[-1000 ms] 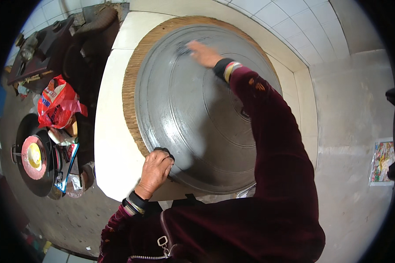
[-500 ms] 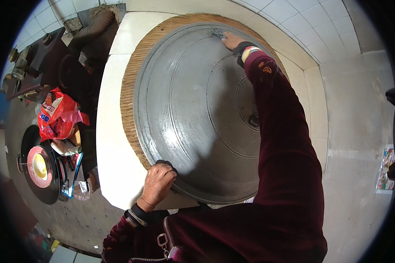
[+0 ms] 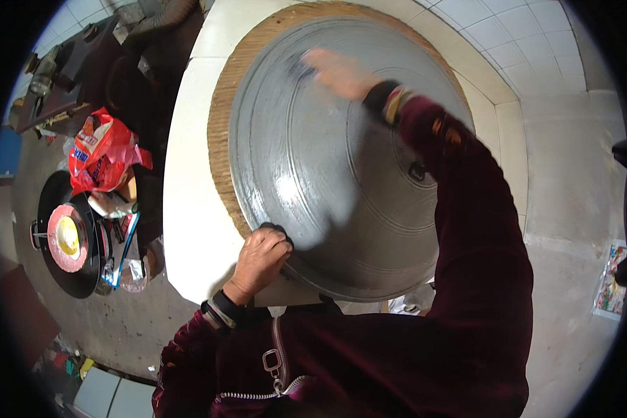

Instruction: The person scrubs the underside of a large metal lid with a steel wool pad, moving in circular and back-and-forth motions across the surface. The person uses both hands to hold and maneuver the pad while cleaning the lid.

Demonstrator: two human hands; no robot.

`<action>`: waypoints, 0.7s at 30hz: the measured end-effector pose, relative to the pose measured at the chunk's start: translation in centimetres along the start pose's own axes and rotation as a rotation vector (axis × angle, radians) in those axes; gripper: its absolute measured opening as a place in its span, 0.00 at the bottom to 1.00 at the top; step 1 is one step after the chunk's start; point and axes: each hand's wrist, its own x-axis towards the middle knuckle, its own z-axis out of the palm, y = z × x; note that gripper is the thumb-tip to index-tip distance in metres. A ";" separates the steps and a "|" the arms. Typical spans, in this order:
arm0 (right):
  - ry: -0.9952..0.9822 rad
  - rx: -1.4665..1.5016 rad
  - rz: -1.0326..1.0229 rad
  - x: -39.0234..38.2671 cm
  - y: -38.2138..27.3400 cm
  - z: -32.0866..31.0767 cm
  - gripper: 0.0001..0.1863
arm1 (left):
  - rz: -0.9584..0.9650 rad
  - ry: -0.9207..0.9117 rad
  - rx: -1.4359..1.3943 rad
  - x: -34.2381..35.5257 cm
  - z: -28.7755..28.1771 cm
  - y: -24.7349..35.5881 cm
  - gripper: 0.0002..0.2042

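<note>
A large round grey metal pot lid [image 3: 279,157] with raised rings lies wet and shiny across a woven straw ring [image 3: 223,132]. A dark knob or fitting [image 3: 416,171] shows near its middle, beside my right sleeve. My left hand [image 3: 261,258] is closed at the lid's near left rim, on a black grip-like piece [image 3: 279,233] partly hidden by the fingers. Toward the far left part of the lid, my right hand [image 3: 341,73] presses a steel wool scrubber [image 3: 301,68] on the surface. Motion blurs that hand and the scrubber.
The straw ring rests on a white tiled counter [image 3: 191,188] with white wall tiles [image 3: 494,35] behind. At left, a black wok [image 3: 56,275] holds a pink-and-yellow dish [image 3: 68,237], near a red plastic bag [image 3: 104,150]. A dark stove [image 3: 70,70] stands beyond.
My right hand has swept the scrubber left and slightly nearer across the lid. My left hand stays at the rim. The whole view has shifted a little.
</note>
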 end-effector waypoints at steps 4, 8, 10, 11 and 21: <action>-0.156 -0.154 0.610 1.0 7.9 -2.1 0.30 | 0.014 0.027 -0.012 0.0 0.0 0.2 0.09; -0.200 -0.160 0.343 -0.1 1.4 -0.4 0.32 | 0.043 0.045 -0.019 0.3 -0.3 0.3 0.09; -0.239 -0.189 0.182 -1.1 -5.4 1.1 0.32 | 0.052 0.035 -0.003 0.4 -0.4 0.4 0.09; -0.243 -0.216 0.059 -1.9 -8.7 1.4 0.32 | 0.058 0.040 -0.008 0.4 -0.4 0.5 0.09; -0.176 -0.113 -0.165 -7.6 -14.6 2.0 0.27 | 0.041 0.007 0.013 0.0 -0.2 0.9 0.10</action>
